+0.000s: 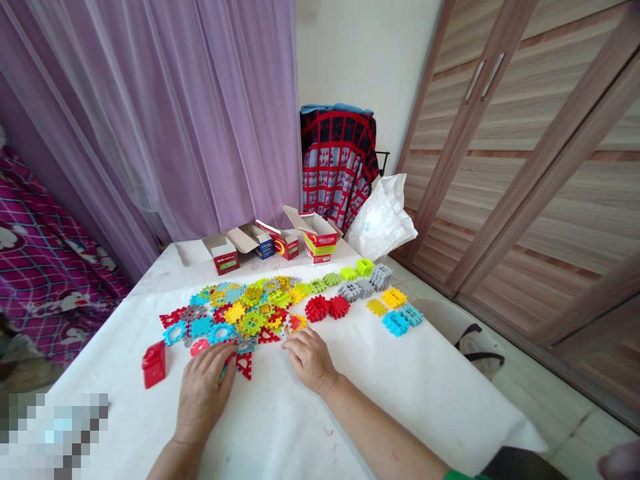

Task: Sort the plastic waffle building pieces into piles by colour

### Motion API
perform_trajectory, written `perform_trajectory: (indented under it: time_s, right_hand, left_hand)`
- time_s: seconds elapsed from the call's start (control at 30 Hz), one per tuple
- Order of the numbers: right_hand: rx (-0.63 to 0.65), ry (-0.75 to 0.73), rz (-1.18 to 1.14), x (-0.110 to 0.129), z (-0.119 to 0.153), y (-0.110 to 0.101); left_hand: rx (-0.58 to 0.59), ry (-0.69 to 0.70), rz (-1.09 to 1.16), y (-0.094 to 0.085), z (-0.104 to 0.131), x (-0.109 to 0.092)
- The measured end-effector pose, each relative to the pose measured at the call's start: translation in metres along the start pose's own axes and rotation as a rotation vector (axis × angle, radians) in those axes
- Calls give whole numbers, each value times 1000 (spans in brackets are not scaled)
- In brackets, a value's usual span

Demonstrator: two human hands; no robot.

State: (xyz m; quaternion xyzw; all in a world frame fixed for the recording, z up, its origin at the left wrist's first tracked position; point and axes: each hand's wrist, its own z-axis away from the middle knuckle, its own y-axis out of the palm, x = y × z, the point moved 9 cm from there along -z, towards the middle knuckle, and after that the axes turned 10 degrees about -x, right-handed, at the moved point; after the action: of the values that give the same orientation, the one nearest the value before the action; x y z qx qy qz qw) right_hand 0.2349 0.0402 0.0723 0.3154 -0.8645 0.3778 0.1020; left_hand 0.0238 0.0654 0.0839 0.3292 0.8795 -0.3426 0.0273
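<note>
A loose heap of interlocking plastic pieces (235,312) in many colours lies across the middle of the white-covered table. My left hand (206,385) rests at its near edge, fingers extended and slightly bent over the pieces. A bit of teal shows by its thumb, and a red triangular piece (244,365) lies just to its right. At the heap's right end, my right hand (311,360) has its fingers curled together against a light grey piece (287,327). The fingertips' grip is partly hidden. Red stacked pieces (317,308) stand just beyond this hand.
Grey stacks (350,291), lime stacks (365,268), yellow stacks (394,297) and blue stacks (396,323) line the right side. Several opened cartons (227,260) stand at the back, near a white plastic bag (383,220). A red box-like object (154,365) sits left.
</note>
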Motion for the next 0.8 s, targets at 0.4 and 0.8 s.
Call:
perform_trajectory:
  time_s: [0.4,0.8]
  right_hand:
    - [119,89,123,-12,7,15]
    - [173,145,137,-18,9,20]
  left_hand:
    - [-61,-597,234,3,22,61]
    - [-123,-934,510,6,31,73]
